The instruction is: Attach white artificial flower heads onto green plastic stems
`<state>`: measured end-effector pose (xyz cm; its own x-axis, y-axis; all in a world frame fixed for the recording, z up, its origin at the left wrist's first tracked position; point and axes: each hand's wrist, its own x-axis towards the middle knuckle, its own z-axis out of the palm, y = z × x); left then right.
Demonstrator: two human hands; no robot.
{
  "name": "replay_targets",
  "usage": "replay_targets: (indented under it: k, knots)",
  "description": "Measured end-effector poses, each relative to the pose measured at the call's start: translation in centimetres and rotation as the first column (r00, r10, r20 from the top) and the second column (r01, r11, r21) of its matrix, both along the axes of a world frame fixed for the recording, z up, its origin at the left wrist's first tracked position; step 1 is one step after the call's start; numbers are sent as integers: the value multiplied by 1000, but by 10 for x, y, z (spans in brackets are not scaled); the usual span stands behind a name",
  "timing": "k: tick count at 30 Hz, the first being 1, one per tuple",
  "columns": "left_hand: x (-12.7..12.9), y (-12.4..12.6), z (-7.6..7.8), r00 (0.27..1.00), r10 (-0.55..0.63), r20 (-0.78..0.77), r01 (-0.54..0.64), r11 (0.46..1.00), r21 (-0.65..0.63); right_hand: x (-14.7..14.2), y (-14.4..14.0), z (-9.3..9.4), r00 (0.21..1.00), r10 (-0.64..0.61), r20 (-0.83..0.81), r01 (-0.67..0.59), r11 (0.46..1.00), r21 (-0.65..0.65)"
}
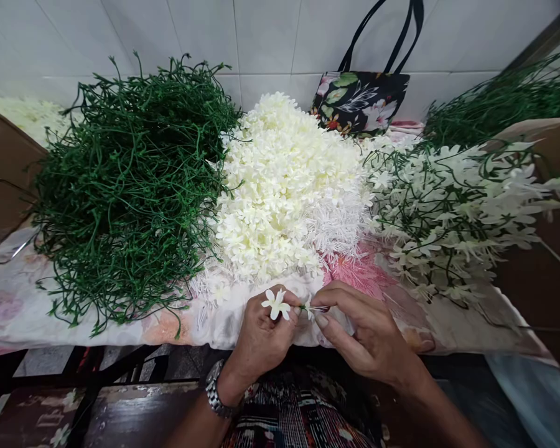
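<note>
My left hand (261, 336), with a metal watch on its wrist, pinches a small white artificial flower (276, 303) at the near edge of the table. Fingertip to fingertip with it, my right hand (364, 333) grips a thin green stem piece (313, 308) with a tiny white part, right next to the flower. Just behind both hands rises a big heap of loose white flower heads (284, 193). On the left lies a large pile of bare green stems (130, 186). Finished stems with white flowers (452, 211) lie on the right.
A flowered cloth (9, 305) covers the table. A dark floral tote bag (361, 99) leans against the white tiled wall at the back. More green stems (508, 93) lie at the back right. Brown cardboard (0, 162) stands at the left edge.
</note>
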<state>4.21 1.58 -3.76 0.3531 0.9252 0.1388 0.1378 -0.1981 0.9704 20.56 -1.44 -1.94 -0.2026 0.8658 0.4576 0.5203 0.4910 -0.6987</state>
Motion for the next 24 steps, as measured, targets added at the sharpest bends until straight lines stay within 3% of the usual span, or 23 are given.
replay_targets:
  k: [8,17,21,24]
  knots:
    - [1,1,-1,1000,9,3,-9,998,58,-7,4,-6,998,-57,36,55,996,66]
    - [0,-2,-7,999,19,-36,-19,1000,-1,-10,6,-11,997,-53,64,49,997,66]
    - [-3,-1,-2,998,3,-58,2,996,85,0,4,2,996,-56,63,53,998,39]
    - [-8,1,2,991,-9,-134,38,975,218,24,4,25,982,-173,76,161,977,142]
